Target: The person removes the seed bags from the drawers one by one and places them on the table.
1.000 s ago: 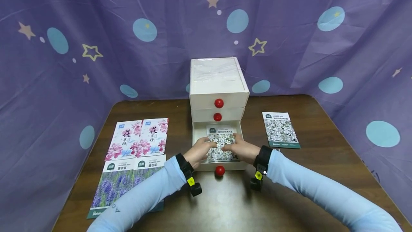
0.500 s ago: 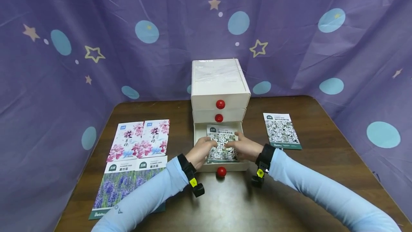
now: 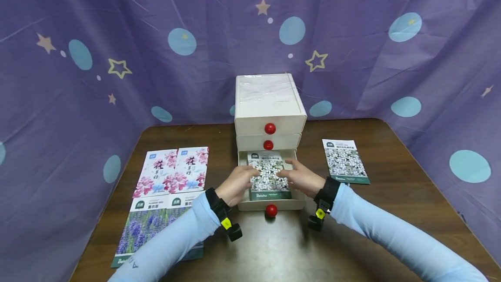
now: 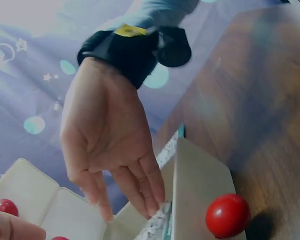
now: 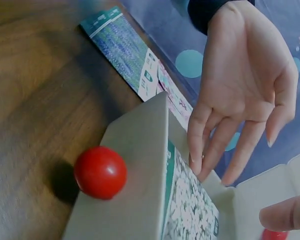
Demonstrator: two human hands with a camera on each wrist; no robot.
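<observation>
A white three-drawer cabinet (image 3: 270, 99) stands mid-table, its bottom drawer (image 3: 272, 205) pulled out by a red knob (image 3: 271, 210). Flat inside lies a seed packet (image 3: 269, 177) printed with white flowers. My left hand (image 3: 238, 179) rests its straight fingers on the packet's left edge. On the right edge my right hand (image 3: 295, 175) touches it the same way. The left wrist view shows my left hand (image 4: 115, 150) with fingers extended down into the drawer beside the knob (image 4: 227, 215). In the right wrist view, my right hand (image 5: 240, 95) reaches onto the packet (image 5: 190, 205) with straight fingers.
Another white-flower packet (image 3: 345, 161) lies to the right of the cabinet. On the left lie two pink-flower packets (image 3: 172, 171) and, nearer me, two lavender packets (image 3: 152, 221). A purple starred curtain (image 3: 117, 34) closes off the brown table (image 3: 352, 229) on three sides.
The packet has settled flat in the drawer and its green bottom band now shows. Both hands have slid off its lower part toward its side edges.
</observation>
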